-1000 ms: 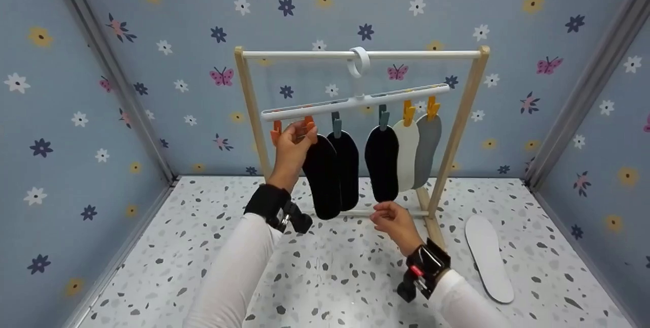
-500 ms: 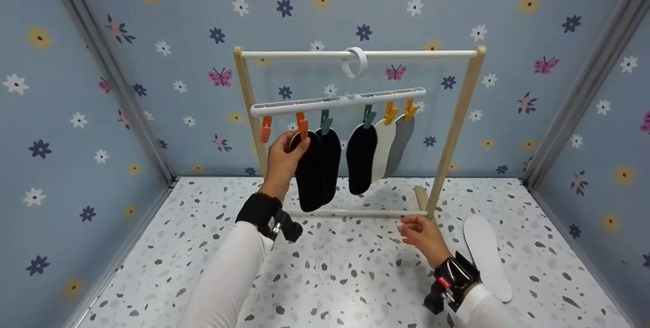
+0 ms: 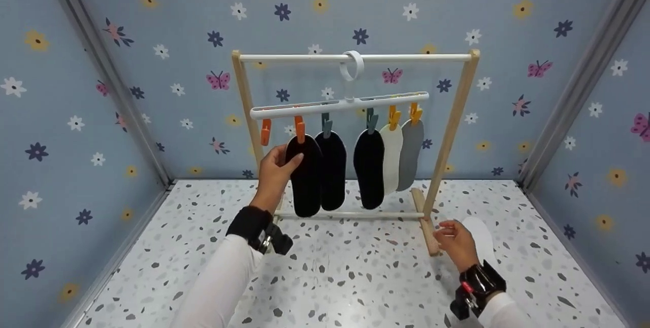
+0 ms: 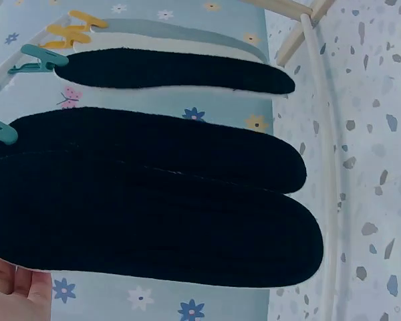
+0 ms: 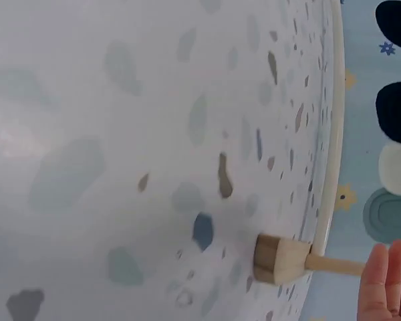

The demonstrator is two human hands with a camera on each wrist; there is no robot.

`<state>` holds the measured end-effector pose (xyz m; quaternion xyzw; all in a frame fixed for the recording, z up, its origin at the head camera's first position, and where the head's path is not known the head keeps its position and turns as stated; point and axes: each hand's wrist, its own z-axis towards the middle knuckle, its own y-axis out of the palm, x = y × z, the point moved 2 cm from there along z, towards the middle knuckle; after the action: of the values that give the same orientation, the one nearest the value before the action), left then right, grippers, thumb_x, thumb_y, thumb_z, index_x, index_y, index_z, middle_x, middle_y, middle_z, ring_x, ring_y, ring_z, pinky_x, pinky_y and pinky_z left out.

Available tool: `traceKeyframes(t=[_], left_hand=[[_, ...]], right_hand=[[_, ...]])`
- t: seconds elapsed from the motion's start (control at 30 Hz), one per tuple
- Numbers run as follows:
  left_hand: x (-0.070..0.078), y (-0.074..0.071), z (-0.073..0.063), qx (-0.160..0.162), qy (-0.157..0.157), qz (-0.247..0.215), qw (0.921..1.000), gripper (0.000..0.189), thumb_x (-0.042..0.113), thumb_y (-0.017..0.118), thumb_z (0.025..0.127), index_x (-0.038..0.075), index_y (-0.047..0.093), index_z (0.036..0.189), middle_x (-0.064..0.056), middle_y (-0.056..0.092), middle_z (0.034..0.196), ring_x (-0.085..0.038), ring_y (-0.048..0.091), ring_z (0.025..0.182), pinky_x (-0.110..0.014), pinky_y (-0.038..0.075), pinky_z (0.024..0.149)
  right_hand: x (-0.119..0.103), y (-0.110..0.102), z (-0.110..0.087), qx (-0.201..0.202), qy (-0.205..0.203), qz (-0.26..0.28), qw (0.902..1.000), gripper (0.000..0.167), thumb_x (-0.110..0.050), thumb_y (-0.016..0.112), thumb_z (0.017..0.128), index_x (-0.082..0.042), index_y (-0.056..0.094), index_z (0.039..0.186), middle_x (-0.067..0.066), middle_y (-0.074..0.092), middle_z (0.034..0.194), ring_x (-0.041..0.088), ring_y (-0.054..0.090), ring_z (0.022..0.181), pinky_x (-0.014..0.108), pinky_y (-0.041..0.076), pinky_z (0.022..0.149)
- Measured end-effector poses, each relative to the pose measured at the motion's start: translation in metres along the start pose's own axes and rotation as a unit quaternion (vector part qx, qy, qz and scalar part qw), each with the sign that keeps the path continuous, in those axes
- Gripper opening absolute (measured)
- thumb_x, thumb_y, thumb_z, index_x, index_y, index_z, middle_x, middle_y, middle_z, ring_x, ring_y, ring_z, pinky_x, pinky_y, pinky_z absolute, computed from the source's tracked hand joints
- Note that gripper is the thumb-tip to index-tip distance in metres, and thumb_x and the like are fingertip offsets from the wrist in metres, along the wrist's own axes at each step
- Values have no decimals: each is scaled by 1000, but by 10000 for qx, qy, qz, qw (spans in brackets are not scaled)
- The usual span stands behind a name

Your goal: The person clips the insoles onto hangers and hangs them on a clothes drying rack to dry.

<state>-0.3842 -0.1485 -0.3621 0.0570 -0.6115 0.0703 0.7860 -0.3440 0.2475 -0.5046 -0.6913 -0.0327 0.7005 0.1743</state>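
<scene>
My left hand (image 3: 274,173) pinches the upper left edge of a black insole (image 3: 306,191), thumb in front and fingers behind. An orange clip (image 3: 300,131) grips that insole's top; it hangs from a white hanger (image 3: 304,109). In the left wrist view the insole (image 4: 154,227) covers most of the hand. Further right on the hanger hang two more black insoles, a white insole (image 3: 392,160) and a grey insole (image 3: 412,155). Low on the right, my right hand (image 3: 458,247) holds nothing, its fingers loosely bent, partly covering a white insole (image 3: 480,231) lying on the speckled surface.
The hanger's ring (image 3: 351,66) loops over the top bar of a wooden rack (image 3: 459,109). One orange clip (image 3: 265,132) at the hanger's left end carries nothing. The rack's right foot (image 3: 430,239) stands beside my right hand. Flowered walls enclose the surface.
My left hand has dropped from the orange clip to the insole's edge. The right hand has moved right, away from the hanging insoles toward the white one. The hanger has swung and shifted left.
</scene>
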Motion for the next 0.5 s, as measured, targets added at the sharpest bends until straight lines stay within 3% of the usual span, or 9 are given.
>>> traceKeyframes(t=[0.13,0.2,0.33,0.5], left_hand=[[-3,-10,-2,58,-103,10,9999,38,20,69,87,5,57,120,-11,59,114,-21,55,104,-31,43,91],[-3,-15,-3,76,-101,82,9999,40,20,68,88,4,56,122,-13,57,118,-23,54,108,-32,41,94],[-3,-24,-5,69,-47,176,9998,43,21,67,89,2,53,125,-16,54,122,-25,51,112,-34,40,96],[-3,-33,-4,137,-164,242,9995,43,21,66,89,3,53,126,-15,55,122,-24,50,112,-33,40,96]], right_hand=[[13,-22,2,384,300,-500,9976,34,-9,61,88,10,50,114,19,62,96,15,61,78,22,49,64],[18,-33,4,508,357,-920,9938,36,-12,61,88,10,50,114,25,61,100,23,61,83,25,47,66],[25,-51,3,614,248,-1702,9832,37,-14,60,87,12,51,111,31,57,106,39,56,94,37,44,73],[33,-67,0,564,186,-2202,9737,41,-14,59,85,16,46,111,37,50,108,48,47,98,52,35,86]])
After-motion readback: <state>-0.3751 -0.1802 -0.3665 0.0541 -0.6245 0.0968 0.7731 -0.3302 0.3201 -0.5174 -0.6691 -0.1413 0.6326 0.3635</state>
